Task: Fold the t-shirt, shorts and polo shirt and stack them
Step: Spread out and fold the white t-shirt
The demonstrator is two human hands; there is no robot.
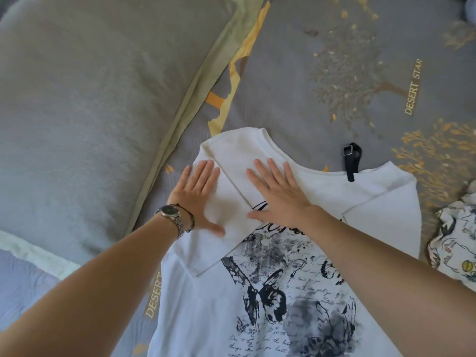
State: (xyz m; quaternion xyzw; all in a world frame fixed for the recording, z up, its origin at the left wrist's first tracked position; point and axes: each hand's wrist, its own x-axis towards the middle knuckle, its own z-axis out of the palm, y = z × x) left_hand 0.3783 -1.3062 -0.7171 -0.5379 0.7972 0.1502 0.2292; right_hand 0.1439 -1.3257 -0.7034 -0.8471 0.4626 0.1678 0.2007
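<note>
the white printed t-shirt (257, 292) lies face up on the grey bedspread (296, 73), its collar toward the pillow (90, 99) side, its left sleeve (221, 210) turned in over the chest. both hands lie flat on that folded sleeve, fingers straight and spread, gripping nothing: the left hand (198, 197), wearing a wristwatch (171, 215), at the outer fold, the right hand (278, 194) nearer the neckline. to do this well, i judge they should smooth outward from the crease, keeping the fold edge straight and parallel to the shirt's side, before turning in the far sleeve. a patterned garment (453, 240) waits crumpled at the bed's right edge; a black strap with a buckle (351, 161) pokes out beyond the collar.
</note>
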